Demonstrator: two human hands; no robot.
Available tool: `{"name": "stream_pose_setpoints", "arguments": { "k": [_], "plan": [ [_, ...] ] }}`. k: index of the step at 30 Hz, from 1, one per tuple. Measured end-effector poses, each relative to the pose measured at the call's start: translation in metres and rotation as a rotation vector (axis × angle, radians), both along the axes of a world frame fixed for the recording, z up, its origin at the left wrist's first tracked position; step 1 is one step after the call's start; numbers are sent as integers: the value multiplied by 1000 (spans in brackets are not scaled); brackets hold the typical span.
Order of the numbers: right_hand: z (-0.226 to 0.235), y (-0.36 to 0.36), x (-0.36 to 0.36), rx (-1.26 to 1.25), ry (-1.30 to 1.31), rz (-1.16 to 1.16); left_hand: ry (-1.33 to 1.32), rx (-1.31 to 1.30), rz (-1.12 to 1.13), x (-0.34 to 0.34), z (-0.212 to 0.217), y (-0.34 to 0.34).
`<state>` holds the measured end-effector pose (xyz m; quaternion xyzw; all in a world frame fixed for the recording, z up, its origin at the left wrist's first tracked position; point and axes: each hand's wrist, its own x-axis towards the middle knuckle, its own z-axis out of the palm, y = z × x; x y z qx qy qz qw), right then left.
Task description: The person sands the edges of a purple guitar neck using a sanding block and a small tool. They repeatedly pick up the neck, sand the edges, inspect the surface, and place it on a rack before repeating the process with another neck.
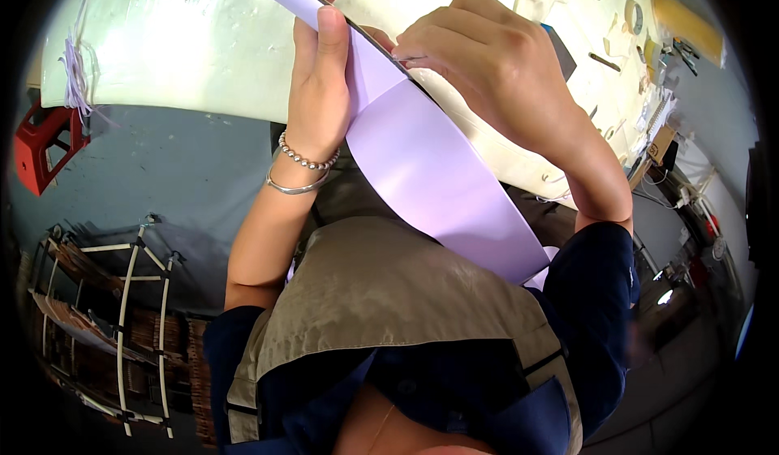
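Note:
A wide lilac strip of smooth, flexible sheet [442,159] with a dark edge runs slantwise from the top of the view, over my lap, to my right side. One part overlaps another below my hands. My left hand [322,70] grips the strip, thumb on the near face and the other fingers partly hidden behind it. At its dark upper edge, the fingers of my right hand [495,62] are pinched together. A thin glint shows at those fingertips, too small to name.
A pale covered table [195,41] lies ahead, with lilac strands [75,78] hanging over its left edge. Tape rolls [634,15] and a dark slim tool [604,62] lie at right. A red stool [45,151] and a rack of brown pieces [122,317] stand on the left.

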<state>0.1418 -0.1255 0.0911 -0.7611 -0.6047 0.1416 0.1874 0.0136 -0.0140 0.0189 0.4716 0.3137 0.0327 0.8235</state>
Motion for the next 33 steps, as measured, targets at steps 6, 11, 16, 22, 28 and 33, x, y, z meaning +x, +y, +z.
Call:
{"name": "stream_pose_setpoints", "arguments": {
  "k": [6, 11, 16, 22, 28, 33],
  "plan": [
    [-3, 4, 2, 60, -144, 64, 46, 156, 16, 0, -3, 1],
    [12, 15, 5, 27, -57, 137, 74, 126, 32, -1, 0, 1],
    [2, 15, 9, 45, -144, 202, 58, 108, 56, -1, -3, 0],
    [15, 16, 6, -32, -195, 231, 23, 98, 48, -3, -2, 1],
    [4, 18, 7, 131, -196, 184, 36, 104, 76, 0, -3, -2],
    [16, 11, 9, 14, -188, 244, -36, -56, 46, -2, -4, 0]
  ]
}}
